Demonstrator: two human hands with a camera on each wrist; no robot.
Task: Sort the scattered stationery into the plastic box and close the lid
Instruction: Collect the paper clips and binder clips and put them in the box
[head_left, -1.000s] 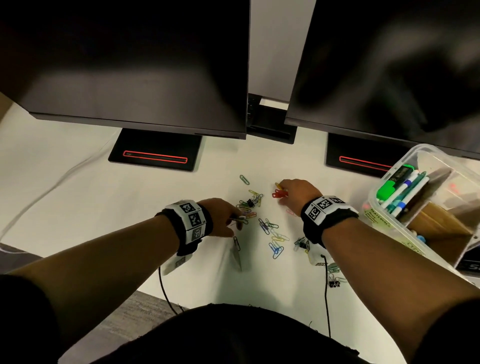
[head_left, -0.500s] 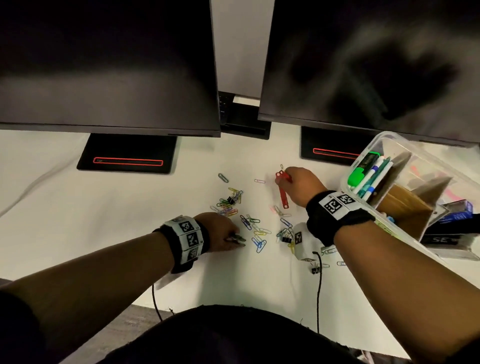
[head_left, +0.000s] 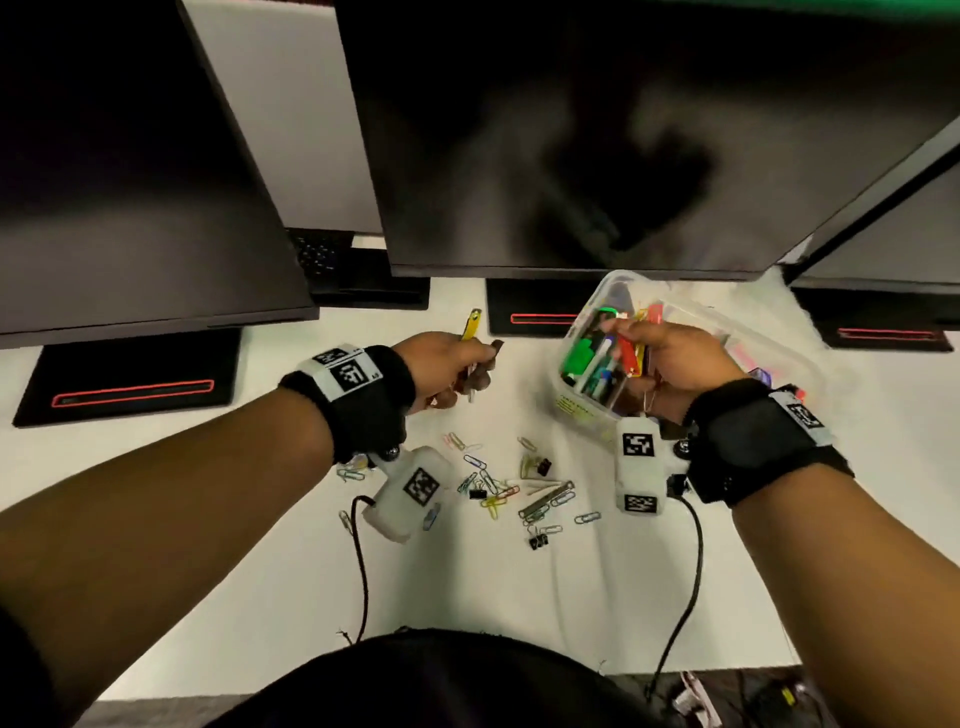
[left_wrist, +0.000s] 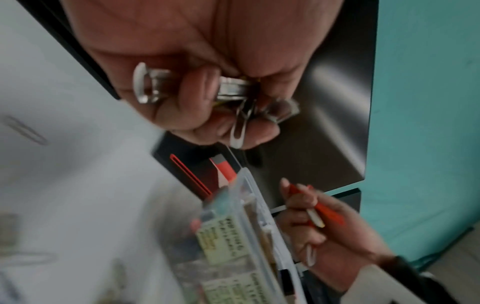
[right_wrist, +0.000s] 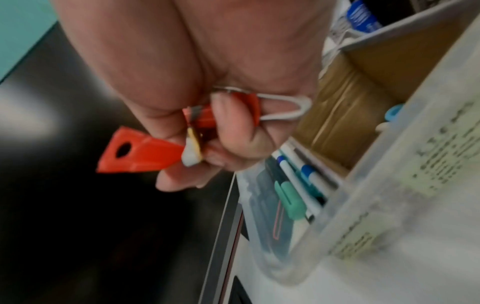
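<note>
Both hands have lifted off the desk since half a second ago. Left hand (head_left: 451, 364), at 11 o'clock from the scattered paper clips (head_left: 498, 488), has its fingers curled round one yellow strip (head_left: 471, 326) pointing to 12 o'clock, plus a metal clip (left_wrist: 237, 131). Right hand (head_left: 670, 364) grips one red strip (right_wrist: 141, 153), long axis roughly 8 to 2 o'clock in the wrist view, and one white clip (right_wrist: 285, 108), over the open plastic box (head_left: 587, 415) at 2 o'clock. Three monitors stand behind on the white desk (head_left: 260, 571); two black binder clips (head_left: 538, 541) show among the scatter.
</note>
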